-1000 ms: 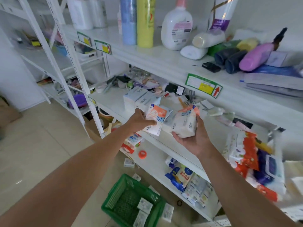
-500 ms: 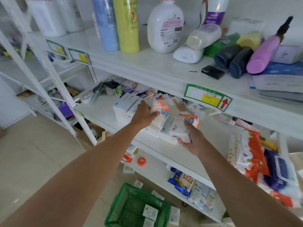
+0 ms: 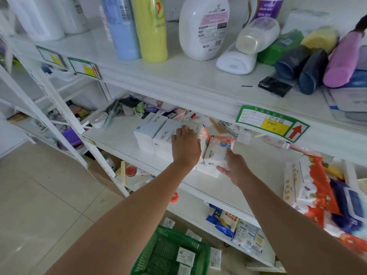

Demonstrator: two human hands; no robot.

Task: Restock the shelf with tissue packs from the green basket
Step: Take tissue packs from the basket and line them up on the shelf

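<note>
Near the front edge of the shelf [image 3: 119, 139], our left grip [image 3: 185, 147] clasps a tissue pack [image 3: 205, 134]. Our right grip [image 3: 234, 168] holds a second tissue pack [image 3: 217, 150] alongside.

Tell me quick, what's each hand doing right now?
Left hand: fingers curled over the first tissue pack on the shelf.
Right hand: gripping the second tissue pack.

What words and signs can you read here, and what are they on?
No words read clearly.
Red up arrow: on the green shelf label.
Label on the white bottle: too small to read.
Chinese characters on the tissue pack in the right hand: too blurred.
</note>
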